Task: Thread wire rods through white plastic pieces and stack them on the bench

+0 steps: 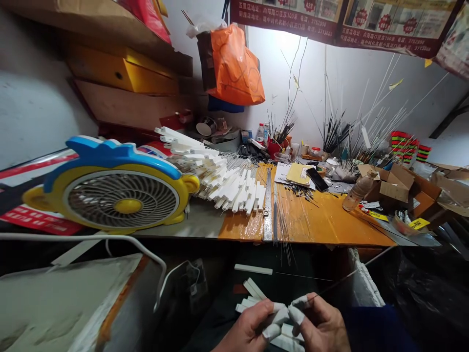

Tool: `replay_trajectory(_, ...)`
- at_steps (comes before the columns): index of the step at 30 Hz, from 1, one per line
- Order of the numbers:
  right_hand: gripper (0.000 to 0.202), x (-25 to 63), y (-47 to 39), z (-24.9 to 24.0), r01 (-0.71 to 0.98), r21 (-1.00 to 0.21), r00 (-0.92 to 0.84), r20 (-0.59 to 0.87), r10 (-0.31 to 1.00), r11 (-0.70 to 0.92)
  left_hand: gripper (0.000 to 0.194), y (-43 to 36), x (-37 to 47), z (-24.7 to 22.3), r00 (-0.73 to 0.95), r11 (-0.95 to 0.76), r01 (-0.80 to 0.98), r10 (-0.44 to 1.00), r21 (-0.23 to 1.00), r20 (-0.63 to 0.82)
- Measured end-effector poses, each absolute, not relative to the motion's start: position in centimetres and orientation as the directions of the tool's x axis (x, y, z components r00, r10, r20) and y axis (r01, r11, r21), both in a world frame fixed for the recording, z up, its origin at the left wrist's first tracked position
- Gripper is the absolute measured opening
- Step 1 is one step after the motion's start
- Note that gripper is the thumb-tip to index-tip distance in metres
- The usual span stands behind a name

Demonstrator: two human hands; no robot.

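Observation:
At the bottom centre, my left hand (pixel 254 326) and my right hand (pixel 318 320) are close together, white coverings on several fingertips. My left fingers are pinched on a small white piece (pixel 280 315). The fingers of my right hand are closed beside it, on a thin dark rod (pixel 342 280) that slants up to the right. Under and behind my hands lie several white sticks (pixel 255 288). One more white stick (pixel 253 269) lies apart above them. A thin wire (pixel 304 276) runs to its right.
A blue and yellow fan (pixel 128 206) stands at the left of the table (pixel 340 227). Beside it is a large pile of white sticks (pixel 234 188). A phone (pixel 317 179), a bottle (pixel 359 191) and cardboard boxes (pixel 397 183) are at the right.

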State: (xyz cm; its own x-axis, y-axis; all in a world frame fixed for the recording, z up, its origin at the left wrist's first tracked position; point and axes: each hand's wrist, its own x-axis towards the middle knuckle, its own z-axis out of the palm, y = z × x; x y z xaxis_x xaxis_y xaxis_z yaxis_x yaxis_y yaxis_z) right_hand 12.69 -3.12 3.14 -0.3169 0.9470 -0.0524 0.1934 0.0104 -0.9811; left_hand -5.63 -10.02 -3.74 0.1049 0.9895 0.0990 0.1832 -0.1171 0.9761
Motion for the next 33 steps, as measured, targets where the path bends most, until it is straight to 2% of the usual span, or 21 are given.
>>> replay_trajectory(4,0.028,13.6,-2.0,2.6,0.14,-0.989,-0.245,0.015,0.969,0.051,0.028,-9.8,-6.6,-2.8,0.125,-0.031,0.221,0.992,0.975,0.004)
replay_trajectory(7,0.03,13.1,-2.1,1.1,0.11,-0.993,-0.282,0.013,0.959,0.046,0.019,-9.4,-6.9,-2.3,0.138,-0.013,0.276,0.99,0.961,-0.027)
replay_trajectory(9,0.033,12.5,-2.4,0.0,0.097,-0.995,-0.32,-0.004,0.947,0.028,0.017,-9.2,-6.8,-2.1,0.136,-0.008,0.299,0.99,0.954,-0.034)
replay_trajectory(13,0.034,12.3,-2.4,-1.4,0.036,-0.998,-0.229,-0.063,0.971,-0.056,0.02,-8.9,-7.1,-1.3,0.165,0.005,0.308,0.984,0.951,-0.058)
replay_trajectory(20,0.04,11.1,-2.6,-4.0,-0.003,-0.997,-0.253,-0.077,0.965,-0.08,0.011,-7.9,-6.6,-1.0,0.165,0.01,0.452,0.982,0.892,-0.094)
replay_trajectory(23,0.039,10.6,-2.5,-5.2,0.007,-0.991,-0.218,-0.129,0.968,-0.13,0.01,-7.2,-6.4,-1.7,0.15,-0.001,0.523,0.984,0.852,-0.091)
replay_trajectory(27,0.04,11.5,-1.3,-4.7,0.047,-0.955,-0.295,-0.294,0.909,-0.294,0.014,-5.2,-8.1,-3.5,0.198,-0.059,0.716,0.973,0.695,-0.121)
replay_trajectory(29,0.038,12.4,0.4,-3.4,0.145,-0.961,-0.293,-0.27,0.917,-0.236,0.022,-3.7,-9.8,-4.5,0.175,-0.056,0.779,0.976,0.625,-0.131)
replay_trajectory(30,0.036,12.8,1.6,-2.6,0.207,-0.963,-0.259,-0.222,0.94,-0.171,0.026,-2.8,-10.6,-5.0,0.153,-0.046,0.802,0.979,0.595,-0.131)
replay_trajectory(31,0.033,13.0,2.9,-1.9,0.255,-0.966,-0.207,-0.094,0.974,-0.039,0.031,-2.0,-11.3,-5.4,0.136,-0.04,0.823,0.982,0.566,-0.128)
replay_trajectory(33,0.028,12.7,5.6,-0.8,0.26,-0.965,-0.172,-0.01,0.985,0.035,0.036,-0.5,-12.5,-6.2,0.118,-0.038,0.854,0.985,0.519,-0.123)
